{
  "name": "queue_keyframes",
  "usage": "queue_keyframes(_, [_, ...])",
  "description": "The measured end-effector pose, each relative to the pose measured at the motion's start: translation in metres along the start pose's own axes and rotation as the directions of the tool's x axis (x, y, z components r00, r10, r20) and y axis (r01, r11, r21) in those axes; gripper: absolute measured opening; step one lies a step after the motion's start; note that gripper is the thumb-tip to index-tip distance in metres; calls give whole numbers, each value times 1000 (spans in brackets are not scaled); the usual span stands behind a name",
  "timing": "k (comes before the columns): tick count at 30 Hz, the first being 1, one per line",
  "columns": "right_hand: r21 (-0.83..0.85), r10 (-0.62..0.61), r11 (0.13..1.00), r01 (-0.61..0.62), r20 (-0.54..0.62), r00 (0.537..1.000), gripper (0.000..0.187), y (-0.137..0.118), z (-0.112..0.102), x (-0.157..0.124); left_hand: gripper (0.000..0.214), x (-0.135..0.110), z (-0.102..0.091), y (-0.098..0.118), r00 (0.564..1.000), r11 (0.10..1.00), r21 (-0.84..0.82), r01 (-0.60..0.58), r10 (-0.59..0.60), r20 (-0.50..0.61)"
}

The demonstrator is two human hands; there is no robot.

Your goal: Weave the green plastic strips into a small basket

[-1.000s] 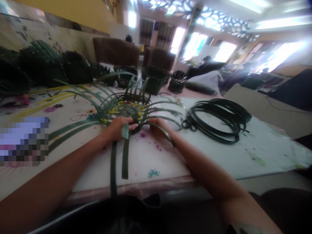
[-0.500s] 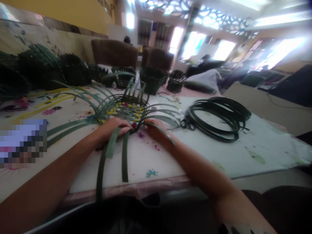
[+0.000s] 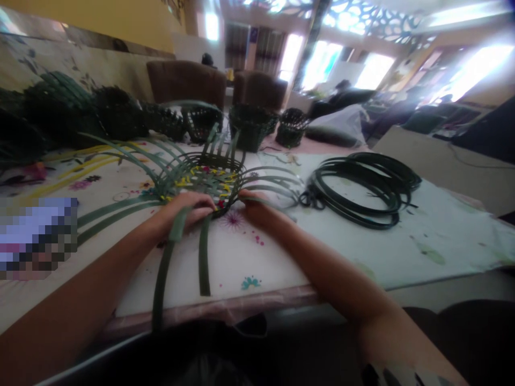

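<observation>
A half-woven basket (image 3: pixel 209 184) of flat green strips, with yellow and red pieces in its base, rests in front of me. Long loose strips fan out from it on all sides. My left hand (image 3: pixel 189 208) is closed on its near edge, fingers curled over the rim, and strips hang down beside it toward the table edge. At the near right corner, my right hand (image 3: pixel 255 208) pinches a green strip (image 3: pixel 269 201) close to the weave. Its fingertips are partly hidden. Scissors (image 3: pixel 311 200) with dark handles lie to the right of that hand.
Coils of dark green strip (image 3: pixel 358 190) lie on the flowered tablecloth (image 3: pixel 249 257) at right. Several finished dark baskets (image 3: pixel 251 128) line the back. Yellow strips (image 3: pixel 76 169) lie at left, near a blurred-out object (image 3: pixel 38 236). Behind stand brown chairs (image 3: pixel 187 83); people sit farther off.
The strip at my right hand, which stuck out over the wrist, now lies farther back and flatter. Both hands stay at the basket's near edge. The view has shifted slightly.
</observation>
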State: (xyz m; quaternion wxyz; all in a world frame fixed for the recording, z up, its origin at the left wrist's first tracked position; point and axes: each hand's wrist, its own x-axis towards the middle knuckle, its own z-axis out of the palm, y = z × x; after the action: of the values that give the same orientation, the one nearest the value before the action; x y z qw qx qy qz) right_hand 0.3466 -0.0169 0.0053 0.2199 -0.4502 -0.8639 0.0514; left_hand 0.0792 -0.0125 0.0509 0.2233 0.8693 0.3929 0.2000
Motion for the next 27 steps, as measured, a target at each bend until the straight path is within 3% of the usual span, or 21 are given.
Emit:
queue_keyframes(5, [198, 41, 980, -16, -119, 992, 42, -2, 3, 4, 24, -3, 3, 4, 1000, 999, 48, 9, -8, -11])
queue_keyframes(11, [173, 38, 985, 1, -219, 975, 34, 7, 8, 7, 30, -9, 2, 0, 998, 997, 73, -31, 35, -45])
queue_keyframes(14, [238, 62, 971, 2, -261, 963, 37, 7, 11, 6, 27, -10, 1, -3, 997, 997, 71, -32, 37, -67])
queue_keyframes(21, [371, 133, 926, -66, -157, 979, 47, 4, 14, 3, 28, -7, -5, -5, 998, 994, 108, -15, 21, -53])
queue_keyframes(24, [347, 146, 934, -89, -144, 979, 49, 6, 15, 3, 36, -22, -17, 1, 1000, 1000, 18, -20, 21, -17])
queue_keyframes(27, [313, 175, 942, -123, -142, 974, 47, 8, 17, 3, 45, -54, -26, 11, 984, 994, -111, 1, -21, -175])
